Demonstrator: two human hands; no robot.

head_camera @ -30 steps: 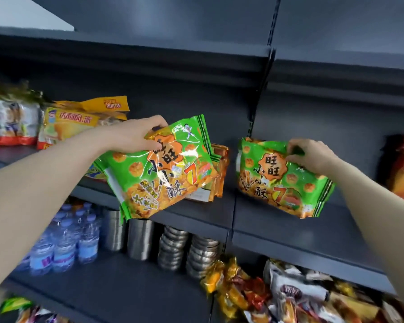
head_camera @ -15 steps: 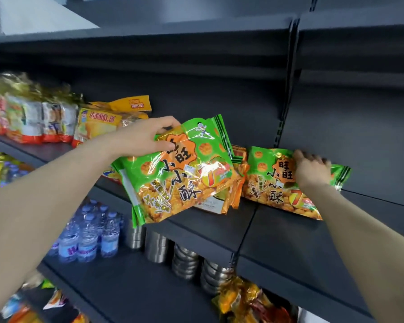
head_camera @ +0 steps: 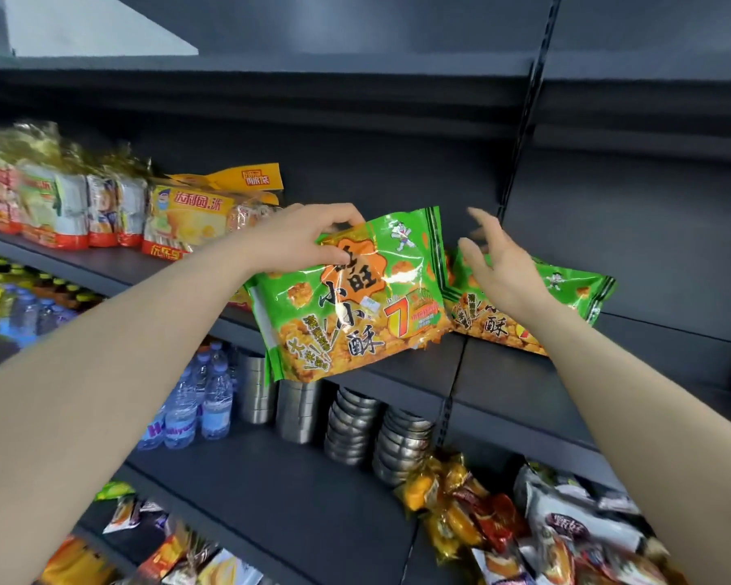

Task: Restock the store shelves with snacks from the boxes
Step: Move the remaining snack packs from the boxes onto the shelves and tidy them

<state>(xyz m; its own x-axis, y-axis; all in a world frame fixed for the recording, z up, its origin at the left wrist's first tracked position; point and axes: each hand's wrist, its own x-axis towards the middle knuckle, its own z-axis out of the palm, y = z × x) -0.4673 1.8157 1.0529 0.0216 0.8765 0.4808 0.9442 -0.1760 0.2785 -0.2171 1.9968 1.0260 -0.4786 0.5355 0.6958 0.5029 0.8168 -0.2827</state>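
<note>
A: What's cut off, nearest first?

B: Both forearms run out of the lower corners. The loose snacks (head_camera: 524, 525) at lower right are blurred, their print unreadable. The steel bowls (head_camera: 380, 432) and bottles (head_camera: 203, 411) at lower centre sit half under the shelf (head_camera: 524, 382).

A: And the hands?

B: The left hand (head_camera: 296, 242), at centre, pinches the top edge of a green bag (head_camera: 351, 297); its fingers (head_camera: 342, 213) are curled over the rim, thumb on the front. The bag hangs tilted, its lower edge over the shelf lip. The right hand (head_camera: 499, 268), right of centre, holds nothing, fingers spread and smeared by motion.

A: Behind it?

B: A second bag (head_camera: 566, 297) lies on the shelf against the back wall, its middle hidden by that hand. Yellow packs (head_camera: 195, 213) stand at upper left.

A: Changed since half a second ago?

B: The right hand was pressing on the second bag; it has lifted off. The left hand's bag has moved right and now overlaps that bag's left end.
</note>
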